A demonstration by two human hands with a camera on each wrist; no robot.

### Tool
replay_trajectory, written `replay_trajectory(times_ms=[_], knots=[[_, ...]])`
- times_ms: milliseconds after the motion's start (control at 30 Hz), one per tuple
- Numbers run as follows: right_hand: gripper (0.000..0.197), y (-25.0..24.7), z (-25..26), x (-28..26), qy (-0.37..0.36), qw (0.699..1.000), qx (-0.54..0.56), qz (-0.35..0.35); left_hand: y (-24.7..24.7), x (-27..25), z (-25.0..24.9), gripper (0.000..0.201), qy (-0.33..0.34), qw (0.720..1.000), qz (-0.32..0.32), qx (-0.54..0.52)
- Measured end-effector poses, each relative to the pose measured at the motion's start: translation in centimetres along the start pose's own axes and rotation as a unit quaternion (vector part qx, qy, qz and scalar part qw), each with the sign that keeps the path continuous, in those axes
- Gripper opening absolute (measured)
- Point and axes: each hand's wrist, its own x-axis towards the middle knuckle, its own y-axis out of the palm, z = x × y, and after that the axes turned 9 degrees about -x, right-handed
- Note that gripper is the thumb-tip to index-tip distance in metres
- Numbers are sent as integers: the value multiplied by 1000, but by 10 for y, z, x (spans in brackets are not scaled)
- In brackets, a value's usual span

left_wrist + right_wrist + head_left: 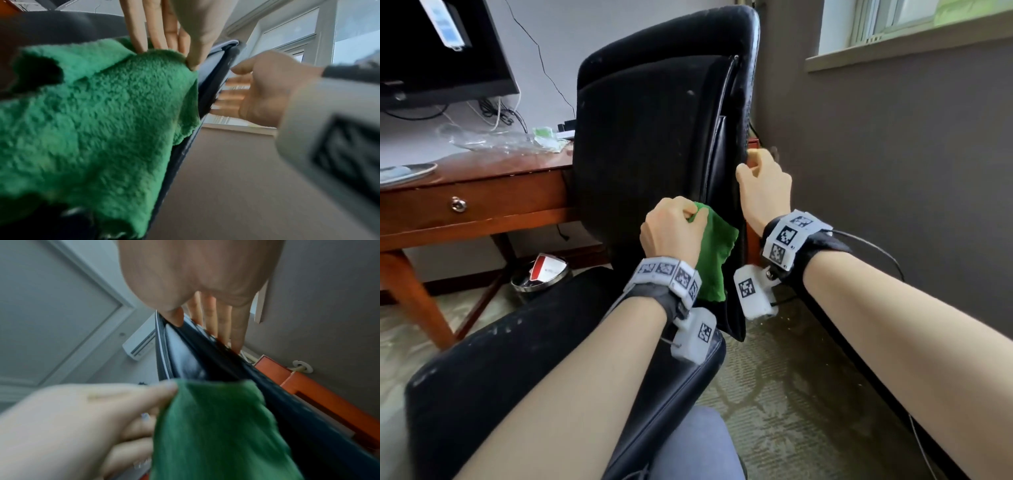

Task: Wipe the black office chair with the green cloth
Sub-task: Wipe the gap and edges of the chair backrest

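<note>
The black office chair [654, 120] stands in front of me, its backrest upright and its seat [517, 359] below my forearms. My left hand [671, 229] grips the bunched top of the green cloth [714, 253] and holds it against the lower right part of the backrest; the cloth hangs down from the fist. In the left wrist view the cloth [102, 121] fills the left half. My right hand [763, 181] holds the backrest's right edge, thumb in front and fingers [224, 324] behind the edge [205, 356]. The cloth [216, 426] lies just below that grip.
A wooden desk [482, 202] with a drawer stands at the left, carrying a monitor [441, 51] and crumpled plastic wrap [482, 138]. A round bin [541, 274] sits under it. A grey wall [893, 171] and window sill are close on the right. Patterned carpet [774, 377] lies below.
</note>
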Motion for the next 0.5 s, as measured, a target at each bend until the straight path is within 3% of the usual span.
replay_trajectory(times_ms=[133,367,500], knots=[[39,21,-17,-21,-6,999,-32,14,3,16,-7,15,-1,1000,-10,4],[36,24,-39,-22,-10,1000,-24,-8,15,-52,45,12,-65,996,-11,-51],[29,20,-41,-20,10,998,-54,39,13,-56,50,14,-95,994,11,-61]])
